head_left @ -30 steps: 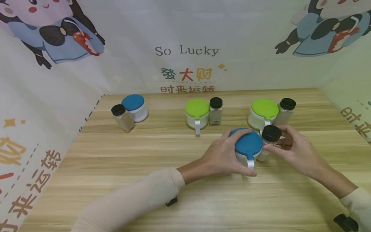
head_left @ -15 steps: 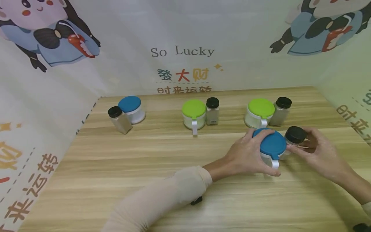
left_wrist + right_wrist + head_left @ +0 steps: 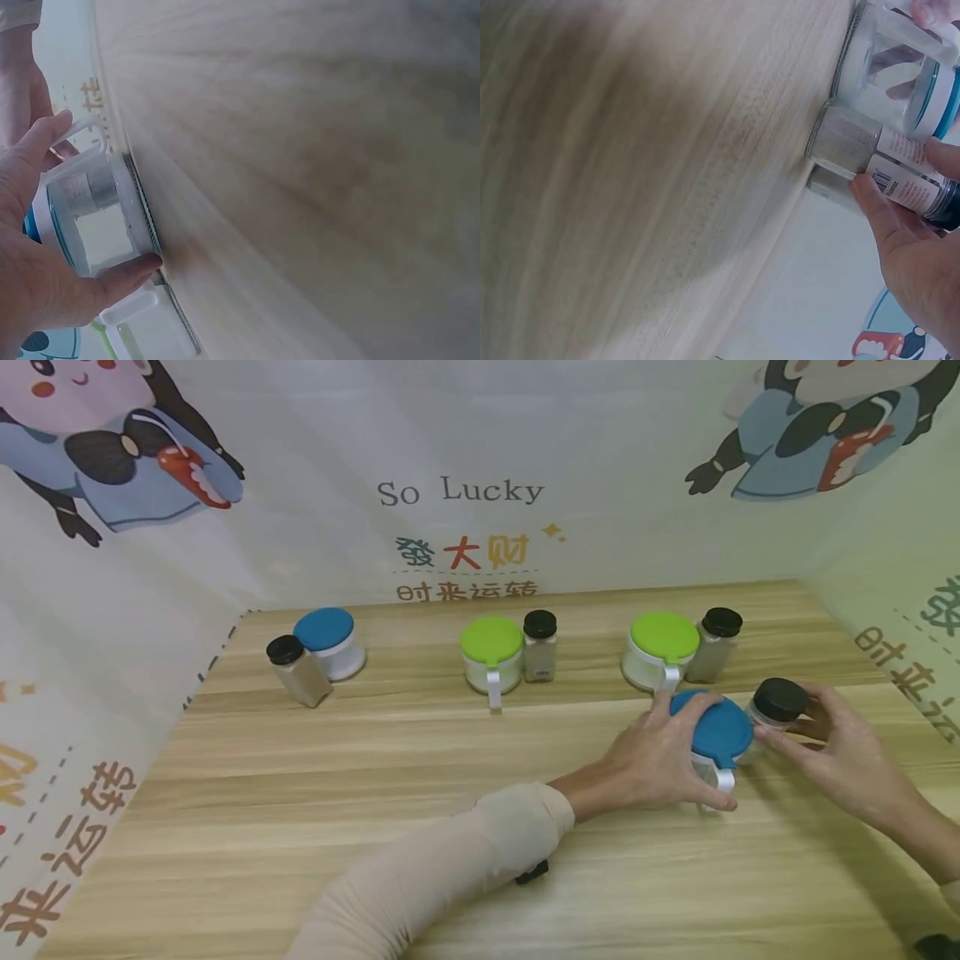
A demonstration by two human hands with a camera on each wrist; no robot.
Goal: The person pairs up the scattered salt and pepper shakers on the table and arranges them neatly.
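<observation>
My left hand grips a seasoning jar with a blue lid and a white handle; the jar's clear body shows in the left wrist view. Close on its right, my right hand holds a spice bottle with a black cap between thumb and fingers. In the right wrist view this bottle bears a printed label and stands at the table surface beside the jar. Just behind the left hand is a green-lidded jar, with another black-capped bottle beside it.
Farther left on the wooden table stand a green-lidded jar and a black-capped bottle. At the far left, another bottle leans in view before a blue-lidded jar. A printed cloth hangs behind.
Both hands have shifted the blue-lidded jar and the spice bottle to the right together, most of it in the first half second. The head view has turned slightly right.
</observation>
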